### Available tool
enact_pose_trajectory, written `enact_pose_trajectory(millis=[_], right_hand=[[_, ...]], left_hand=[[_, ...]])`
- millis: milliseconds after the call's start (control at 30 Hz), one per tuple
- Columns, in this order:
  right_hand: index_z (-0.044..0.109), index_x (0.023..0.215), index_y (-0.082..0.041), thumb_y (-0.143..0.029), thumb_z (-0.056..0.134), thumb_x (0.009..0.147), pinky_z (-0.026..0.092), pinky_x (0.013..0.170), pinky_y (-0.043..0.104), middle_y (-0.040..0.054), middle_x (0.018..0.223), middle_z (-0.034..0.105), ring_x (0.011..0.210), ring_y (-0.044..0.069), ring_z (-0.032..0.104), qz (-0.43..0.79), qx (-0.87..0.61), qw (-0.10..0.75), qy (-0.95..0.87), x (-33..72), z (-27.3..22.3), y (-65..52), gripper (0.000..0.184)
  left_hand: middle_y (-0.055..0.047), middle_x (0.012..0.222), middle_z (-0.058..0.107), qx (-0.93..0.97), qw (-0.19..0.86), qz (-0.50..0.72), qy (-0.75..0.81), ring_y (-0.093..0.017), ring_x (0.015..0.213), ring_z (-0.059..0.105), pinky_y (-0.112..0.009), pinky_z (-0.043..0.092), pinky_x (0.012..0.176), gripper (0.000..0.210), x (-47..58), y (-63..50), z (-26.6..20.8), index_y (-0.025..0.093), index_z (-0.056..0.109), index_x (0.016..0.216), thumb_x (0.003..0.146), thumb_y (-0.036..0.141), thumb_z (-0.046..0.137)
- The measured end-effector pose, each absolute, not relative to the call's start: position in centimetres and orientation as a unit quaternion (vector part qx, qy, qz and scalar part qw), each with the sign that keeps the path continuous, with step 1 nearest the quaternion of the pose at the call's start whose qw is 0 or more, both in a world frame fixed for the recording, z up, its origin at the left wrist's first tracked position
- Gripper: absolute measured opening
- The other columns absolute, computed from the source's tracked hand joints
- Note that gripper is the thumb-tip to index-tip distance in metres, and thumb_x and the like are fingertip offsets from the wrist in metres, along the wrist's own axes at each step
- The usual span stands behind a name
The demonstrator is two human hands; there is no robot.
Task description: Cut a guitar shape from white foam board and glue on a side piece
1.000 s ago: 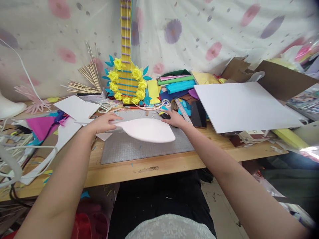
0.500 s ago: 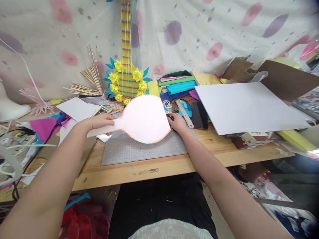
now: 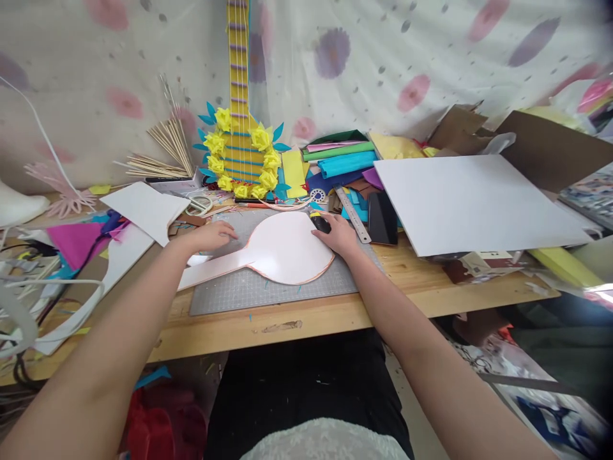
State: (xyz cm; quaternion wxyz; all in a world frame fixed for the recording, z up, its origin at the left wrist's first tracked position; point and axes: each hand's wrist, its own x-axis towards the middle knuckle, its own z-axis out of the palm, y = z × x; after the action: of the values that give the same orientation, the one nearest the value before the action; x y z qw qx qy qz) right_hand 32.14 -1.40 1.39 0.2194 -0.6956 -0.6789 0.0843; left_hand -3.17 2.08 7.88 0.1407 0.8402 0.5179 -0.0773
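White paddle-shaped board (image 3: 290,249), orange-edged, flat, long-handled

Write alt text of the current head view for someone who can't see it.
A white paddle-shaped cutout lies over a gray cutting mat; the right hand touches a black-and-yellow tool beside the cutout's rounded end, and the left hand is near the handle. Behind is a yellow guitar-like craft edged with flowers.
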Motion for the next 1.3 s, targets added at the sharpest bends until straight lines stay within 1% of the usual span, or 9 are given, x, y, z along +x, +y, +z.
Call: enact_pose_trajectory(millis=[100, 200, 367, 567, 767, 900, 1067, 1167, 1300], right_hand=[[0.051, 0.132, -0.025, -0.048, 0.058, 0.079, 0.044, 0.092, 0.041, 0.0107, 0.126, 0.056, 0.115, 0.028, 0.053, 0.097, -0.699, 0.233, -0.669, 32.3, 1.3, -1.3, 0.059], [0.053, 0.131, -0.023, -0.047, 0.058, 0.079, 0.044, 0.093, 0.041, 0.0112, 0.125, 0.056, 0.114, 0.028, 0.054, 0.11, -0.701, 0.246, -0.66, 32.4, 1.1, -1.2, 0.057], [0.055, 0.129, -0.022, -0.045, 0.058, 0.079, 0.043, 0.094, 0.04, 0.0115, 0.124, 0.057, 0.112, 0.027, 0.055, 0.119, -0.697, 0.272, -0.653, 32.6, 0.7, -1.0, 0.055], [0.056, 0.127, -0.022, -0.044, 0.059, 0.077, 0.044, 0.094, 0.041, 0.0113, 0.122, 0.058, 0.107, 0.025, 0.057, 0.119, -0.692, 0.294, -0.648, 32.7, 0.0, -0.8, 0.055], [0.058, 0.124, -0.02, -0.044, 0.057, 0.078, 0.045, 0.091, 0.041, 0.0121, 0.114, 0.061, 0.105, 0.027, 0.057, 0.096, -0.706, 0.321, -0.624, 32.9, -0.4, -0.7, 0.052], [0.056, 0.125, -0.019, -0.045, 0.056, 0.078, 0.045, 0.088, 0.043, 0.0136, 0.115, 0.059, 0.106, 0.029, 0.056, 0.086, -0.718, 0.319, -0.613, 32.8, -0.4, -0.7, 0.053], [0.055, 0.126, -0.021, -0.045, 0.054, 0.081, 0.044, 0.089, 0.045, 0.0145, 0.119, 0.056, 0.111, 0.03, 0.053, 0.062, -0.73, 0.297, -0.612, 32.8, -0.1, -0.9, 0.051], [0.055, 0.126, -0.021, -0.043, 0.055, 0.081, 0.044, 0.088, 0.044, 0.0147, 0.118, 0.057, 0.111, 0.03, 0.053, 0.057, -0.733, 0.281, -0.617, 32.9, 0.2, -1.0, 0.05], [0.054, 0.126, -0.02, -0.041, 0.055, 0.08, 0.044, 0.087, 0.045, 0.0145, 0.115, 0.059, 0.108, 0.031, 0.054, 0.064, -0.729, 0.281, -0.621, 33.0, 0.5, -1.0, 0.051]], left_hand=[[-0.007, 0.122, 0.06, 0.834, 0.087, -0.065, 0.541, -0.019, 0.114, 0.051, -0.028, 0.036, 0.1, 0.048, -5.3, 2.5, 8.8, 0.016, 0.067, 0.104, 0.064, 0.017, 0.039], [-0.007, 0.115, 0.062, 0.811, 0.057, -0.156, 0.56, -0.02, 0.104, 0.054, -0.032, 0.04, 0.094, 0.044, -7.7, 2.0, 9.3, 0.016, 0.066, 0.098, 0.059, 0.01, 0.046], [-0.014, 0.11, 0.06, 0.754, 0.0, -0.245, 0.609, -0.029, 0.104, 0.053, -0.039, 0.039, 0.091, 0.048, -9.7, -0.5, 8.7, 0.015, 0.063, 0.102, 0.055, 0.012, 0.061], [-0.01, 0.103, 0.059, 0.822, -0.078, -0.212, 0.523, -0.024, 0.105, 0.05, -0.034, 0.036, 0.093, 0.034, -9.9, -0.7, 8.7, 0.017, 0.065, 0.098, 0.067, 0.013, 0.052], [-0.008, 0.1, 0.062, 0.792, -0.179, -0.1, 0.576, -0.022, 0.092, 0.052, -0.032, 0.04, 0.082, 0.029, -9.2, -0.3, 10.8, 0.017, 0.061, 0.106, 0.082, 0.024, 0.045], [-0.008, 0.105, 0.06, 0.777, -0.237, 0.042, 0.581, -0.02, 0.096, 0.049, -0.03, 0.04, 0.076, 0.035, -7.2, -1.0, 11.7, 0.021, 0.062, 0.113, 0.091, 0.024, 0.034], [-0.011, 0.103, 0.058, 0.772, -0.206, 0.178, 0.575, -0.022, 0.096, 0.048, -0.036, 0.037, 0.085, 0.044, -2.8, -1.3, 11.0, 0.028, 0.061, 0.122, 0.096, 0.03, 0.025], [-0.011, 0.1, 0.058, 0.792, -0.193, 0.187, 0.548, -0.024, 0.097, 0.049, -0.041, 0.035, 0.088, 0.045, 0.1, -1.3, 9.6, 0.031, 0.059, 0.124, 0.096, 0.027, 0.024], [-0.013, 0.102, 0.058, 0.811, -0.161, 0.161, 0.539, -0.027, 0.098, 0.051, -0.042, 0.037, 0.085, 0.046, 4.5, -2.1, 6.6, 0.029, 0.054, 0.131, 0.093, 0.023, 0.029]])
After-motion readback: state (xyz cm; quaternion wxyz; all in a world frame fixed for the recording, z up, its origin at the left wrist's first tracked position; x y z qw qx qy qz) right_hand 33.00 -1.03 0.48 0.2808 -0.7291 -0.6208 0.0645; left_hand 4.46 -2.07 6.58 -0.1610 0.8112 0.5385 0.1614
